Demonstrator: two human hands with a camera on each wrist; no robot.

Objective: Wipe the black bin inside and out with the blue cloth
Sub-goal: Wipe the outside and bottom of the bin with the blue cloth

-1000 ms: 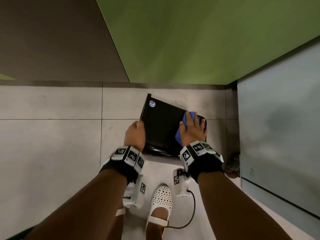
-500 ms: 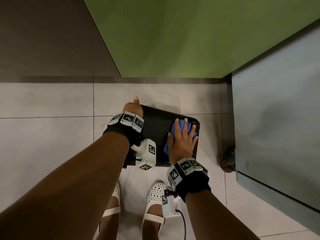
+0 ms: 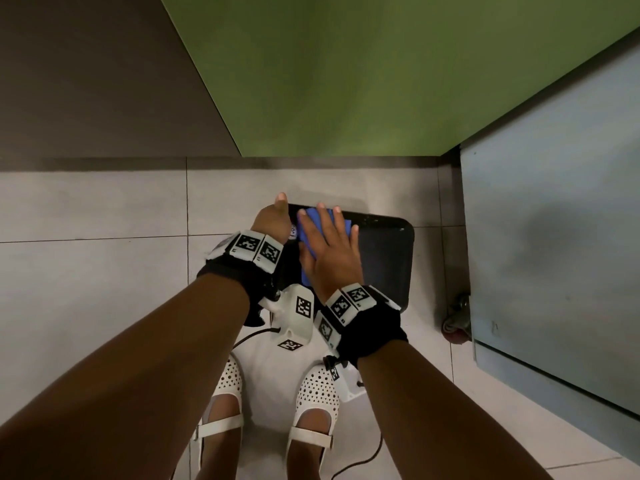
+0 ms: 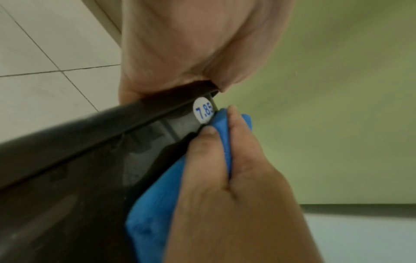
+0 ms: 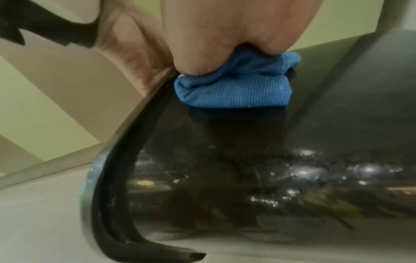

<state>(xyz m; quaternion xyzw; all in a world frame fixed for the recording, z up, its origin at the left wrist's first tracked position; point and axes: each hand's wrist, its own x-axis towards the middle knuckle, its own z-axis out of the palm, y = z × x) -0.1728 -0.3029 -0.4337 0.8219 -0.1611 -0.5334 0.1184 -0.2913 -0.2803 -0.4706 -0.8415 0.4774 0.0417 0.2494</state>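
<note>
The black bin (image 3: pixel 384 258) lies on its side on the tiled floor in front of my feet. My left hand (image 3: pixel 273 220) grips its rim at the far left corner, thumb pointing away, beside a round white price sticker (image 4: pixel 203 110). My right hand (image 3: pixel 329 244) lies flat with straight fingers on the folded blue cloth (image 3: pixel 311 220) and presses it on the bin's upturned glossy side, close to the left hand. In the right wrist view the blue cloth (image 5: pixel 236 92) is bunched under the palm against the black bin (image 5: pixel 247 169). The bin's inside is hidden.
A green wall (image 3: pixel 346 81) stands just beyond the bin. A grey-blue cabinet (image 3: pixel 554 254) on a castor wheel (image 3: pixel 457 317) is close on the right. My white shoes (image 3: pixel 318 393) and a trailing cable (image 3: pixel 363 462) are near the bin's close edge. Open tiled floor (image 3: pixel 86 271) extends to the left.
The bin was turned and my left hand shifted to its far rim. My right hand has slid the cloth left and away across the bin's side, up beside the left hand.
</note>
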